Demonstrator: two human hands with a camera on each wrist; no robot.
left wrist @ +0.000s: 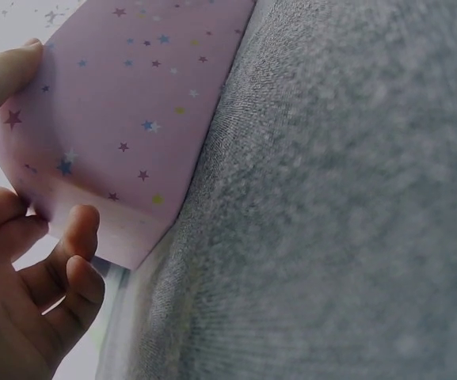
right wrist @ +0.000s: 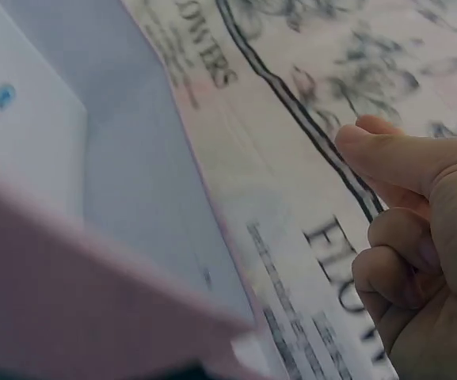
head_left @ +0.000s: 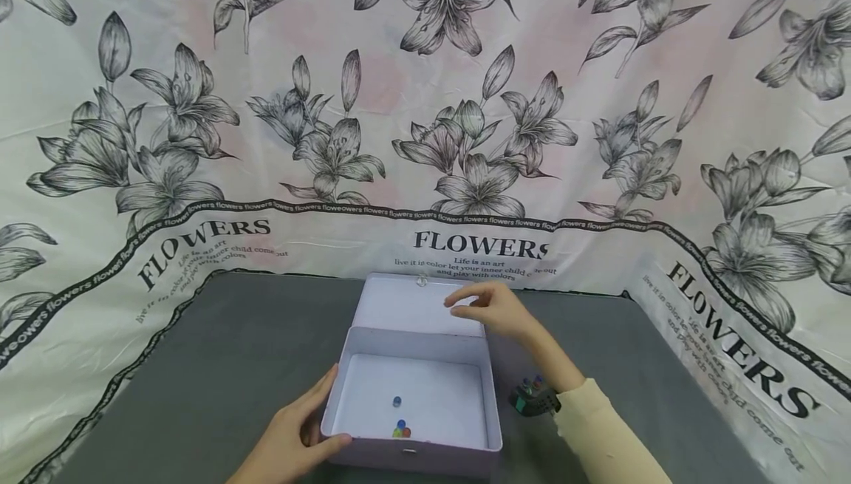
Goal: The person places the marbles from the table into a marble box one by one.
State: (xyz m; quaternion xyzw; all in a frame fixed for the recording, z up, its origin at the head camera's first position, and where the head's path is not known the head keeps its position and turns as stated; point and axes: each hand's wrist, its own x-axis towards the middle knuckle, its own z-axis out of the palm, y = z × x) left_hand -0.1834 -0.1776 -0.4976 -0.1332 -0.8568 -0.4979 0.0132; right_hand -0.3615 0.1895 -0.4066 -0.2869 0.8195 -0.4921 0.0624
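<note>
Box (head_left: pixel 432 377) against left hand (head_left: pixel 291 428), near right hand (head_left: pixel 499 312)

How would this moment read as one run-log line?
left hand: holds box; right hand: raised near open lid; balls: inside box

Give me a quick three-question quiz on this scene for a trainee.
1. The left hand grips: (a) the floral cloth, (b) the near-left corner of the star-patterned pink box, (c) the wrist strap.
2. True or false: the lid is open.
3. Fill in: inside, the lone ball lying apart from the cluster of balls is ____.

Key: 1 b; 2 true; 3 blue.
</note>
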